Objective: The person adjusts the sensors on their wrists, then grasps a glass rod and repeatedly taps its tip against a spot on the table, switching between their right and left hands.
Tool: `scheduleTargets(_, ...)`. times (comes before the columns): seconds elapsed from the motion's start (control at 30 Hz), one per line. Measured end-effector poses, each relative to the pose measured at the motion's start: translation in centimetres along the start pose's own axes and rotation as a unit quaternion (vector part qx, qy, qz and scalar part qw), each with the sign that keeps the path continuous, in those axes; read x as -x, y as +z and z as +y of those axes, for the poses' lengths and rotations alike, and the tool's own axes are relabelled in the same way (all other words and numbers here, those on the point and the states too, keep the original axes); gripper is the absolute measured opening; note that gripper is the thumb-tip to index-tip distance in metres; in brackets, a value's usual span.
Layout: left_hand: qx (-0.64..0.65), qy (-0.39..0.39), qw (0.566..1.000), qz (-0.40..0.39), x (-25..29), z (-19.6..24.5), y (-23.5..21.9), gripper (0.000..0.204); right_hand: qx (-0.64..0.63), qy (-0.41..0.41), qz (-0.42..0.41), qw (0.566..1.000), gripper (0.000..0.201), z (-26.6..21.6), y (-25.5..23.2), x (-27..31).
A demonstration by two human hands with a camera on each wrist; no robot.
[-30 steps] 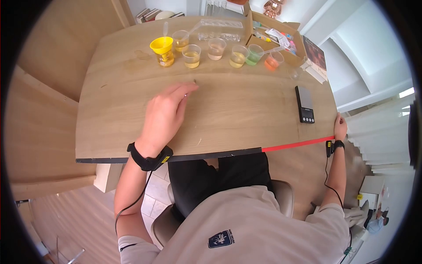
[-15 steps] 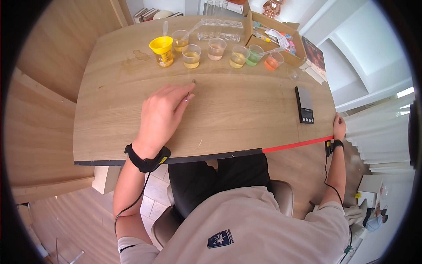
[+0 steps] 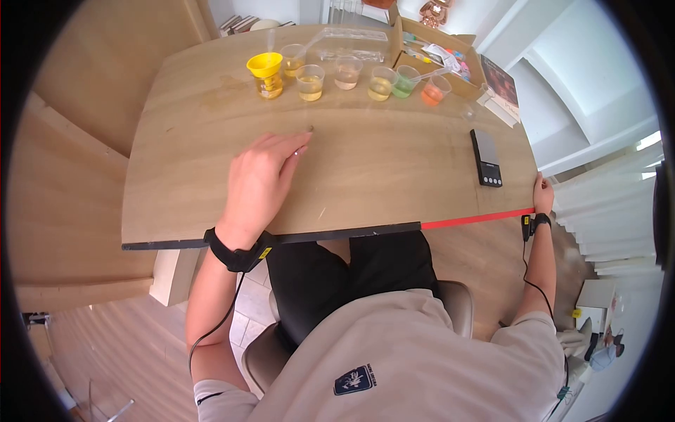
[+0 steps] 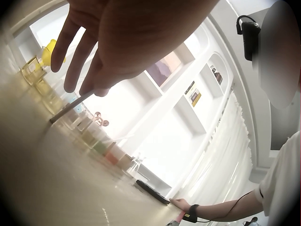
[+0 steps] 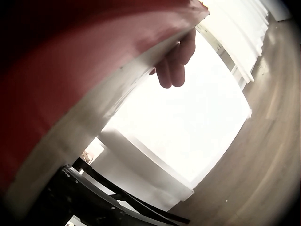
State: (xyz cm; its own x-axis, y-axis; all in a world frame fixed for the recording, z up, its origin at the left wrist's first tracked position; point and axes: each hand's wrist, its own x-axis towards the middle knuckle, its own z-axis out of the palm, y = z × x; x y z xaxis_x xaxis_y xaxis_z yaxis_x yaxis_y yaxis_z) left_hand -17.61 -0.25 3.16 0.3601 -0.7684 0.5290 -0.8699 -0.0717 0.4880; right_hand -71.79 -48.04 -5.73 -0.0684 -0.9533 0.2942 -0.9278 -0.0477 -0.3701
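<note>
My left hand (image 3: 259, 176) pinches a thin stick (image 4: 73, 107) between thumb and fingers, low over the wooden table (image 3: 373, 169); the stick's far end is at or close to the tabletop, contact unclear. Its other fingers are extended in the left wrist view. Beyond it stand a yellow funnel (image 3: 264, 65) on a container of yellow liquid (image 3: 269, 87) and cups of pale yellow (image 3: 310, 84), pinkish (image 3: 347, 73), green (image 3: 406, 83) and orange liquid (image 3: 434, 91). My right hand (image 3: 543, 195) rests at the table's right edge, fingers loosely bent over it.
A black scale (image 3: 486, 158) lies on the right of the table. At the back are a clear rack (image 3: 353, 55), an open cardboard box (image 3: 460, 83) with small items, and a book (image 3: 500, 81) at the right edge. Droppers lean in some cups.
The head view has shifted slightly, so the table's front edge appears higher. My left hand has drawn a little away from the cups, still pinching the stick. My right hand stays at the edge.
</note>
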Motion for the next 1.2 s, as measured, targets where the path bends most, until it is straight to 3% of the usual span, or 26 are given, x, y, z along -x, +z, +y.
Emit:
scheduleTargets(0.4,-0.038,-0.026,0.998,0.038,2.6,1.6,-2.1,0.018,0.002,-0.016,0.006,1.0,0.07,0.8,0.8,-1.3)
scheduleTargets(0.9,-0.061,-0.065,0.996,0.009,3.2,1.5,-2.3,0.018,0.011,-0.046,0.007,0.999,0.07,2.3,1.4,-2.5)
scheduleTargets(1.0,-0.056,-0.085,0.995,-0.001,3.0,0.9,-2.8,0.017,0.017,-0.078,-0.015,0.997,0.073,4.7,2.6,-4.6)
scheduleTargets(1.03,-0.041,-0.075,0.996,0.005,2.9,0.5,-2.7,0.015,0.01,-0.082,-0.027,0.996,0.073,3.4,3.2,-3.9)
scheduleTargets(1.2,0.027,-0.044,0.997,0.054,0.9,0.0,-1.9,0.015,0.007,-0.045,-0.001,0.999,0.073,3.5,1.7,-3.4)
